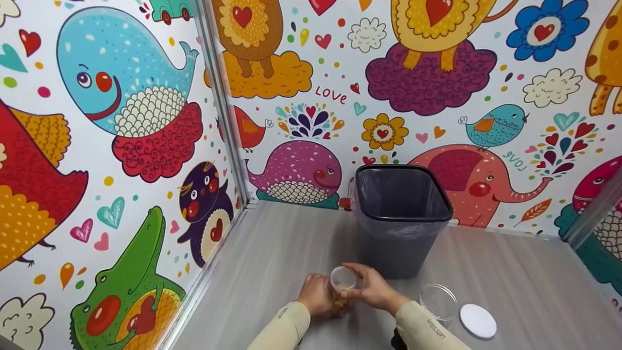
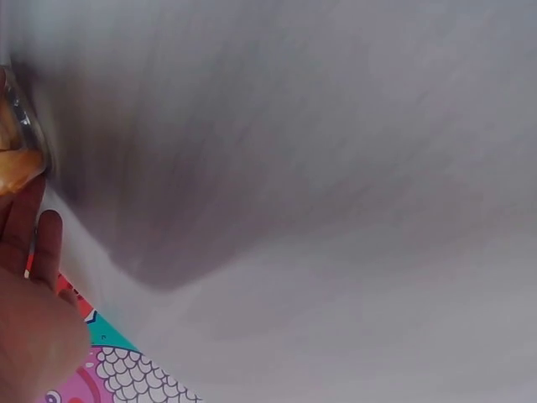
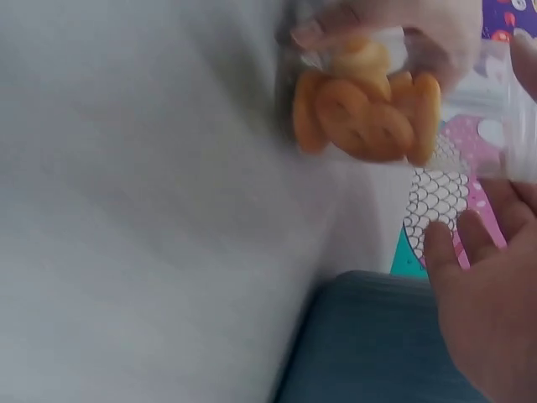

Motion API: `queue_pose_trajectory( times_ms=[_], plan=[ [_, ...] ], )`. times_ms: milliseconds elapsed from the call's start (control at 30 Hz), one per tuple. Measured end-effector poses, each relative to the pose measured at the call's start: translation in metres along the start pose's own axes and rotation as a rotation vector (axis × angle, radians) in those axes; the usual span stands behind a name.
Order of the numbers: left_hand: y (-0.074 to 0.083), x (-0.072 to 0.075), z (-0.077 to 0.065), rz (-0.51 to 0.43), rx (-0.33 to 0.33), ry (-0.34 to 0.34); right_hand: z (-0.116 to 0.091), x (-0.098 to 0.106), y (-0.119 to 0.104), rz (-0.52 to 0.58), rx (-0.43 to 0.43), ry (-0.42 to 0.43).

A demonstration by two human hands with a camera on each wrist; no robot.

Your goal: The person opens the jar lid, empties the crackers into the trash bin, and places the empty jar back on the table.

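Observation:
Both hands are at a clear plastic jar (image 1: 343, 277) whose open mouth faces up in the head view. Orange-brown biscuits (image 3: 365, 117) lie toward its bottom. My left hand (image 1: 315, 294) grips the lower part of the jar, around the biscuits. At the mouth, the thumb and fingers of my right hand (image 1: 375, 288) hold the rim from opposite sides. Seen from the right wrist, the other fingers of that right hand (image 3: 482, 302) stretch out beside the jar. The left wrist view catches only the biscuits (image 2: 18, 168) and part of the left hand (image 2: 38, 327) at its edge.
A dark grey bin (image 1: 396, 248) with a clear liner stands just beyond the hands, by the patterned back wall (image 1: 301, 116). To the right of my right forearm are a clear round container (image 1: 439, 315) and a white lid (image 1: 478, 321) on the grey tabletop (image 1: 286, 238).

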State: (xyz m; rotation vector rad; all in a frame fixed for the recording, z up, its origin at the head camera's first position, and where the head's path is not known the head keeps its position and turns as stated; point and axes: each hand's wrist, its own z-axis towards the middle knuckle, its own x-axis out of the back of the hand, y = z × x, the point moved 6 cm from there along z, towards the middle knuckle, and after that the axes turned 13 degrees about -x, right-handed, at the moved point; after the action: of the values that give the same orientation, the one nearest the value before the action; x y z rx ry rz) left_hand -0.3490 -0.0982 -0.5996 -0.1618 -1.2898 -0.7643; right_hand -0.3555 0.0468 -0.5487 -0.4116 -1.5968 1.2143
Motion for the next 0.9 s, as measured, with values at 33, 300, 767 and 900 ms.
queue_pose_trajectory(
  times_ms=[33,300,767,900],
  plan=[
    [0.000,0.000,0.000,-0.003,0.001,0.003,0.000,0.000,0.000,0.006,0.007,-0.019],
    [0.001,-0.001,-0.003,-0.012,0.005,0.040,0.001,0.000,0.004,-0.021,-0.028,-0.054],
    [0.002,0.003,-0.005,0.075,-0.056,0.100,-0.015,-0.020,0.008,0.001,-0.108,0.335],
    [0.004,0.002,-0.006,0.056,-0.038,0.091,-0.017,-0.019,0.007,-0.068,-0.120,0.379]
  ],
)
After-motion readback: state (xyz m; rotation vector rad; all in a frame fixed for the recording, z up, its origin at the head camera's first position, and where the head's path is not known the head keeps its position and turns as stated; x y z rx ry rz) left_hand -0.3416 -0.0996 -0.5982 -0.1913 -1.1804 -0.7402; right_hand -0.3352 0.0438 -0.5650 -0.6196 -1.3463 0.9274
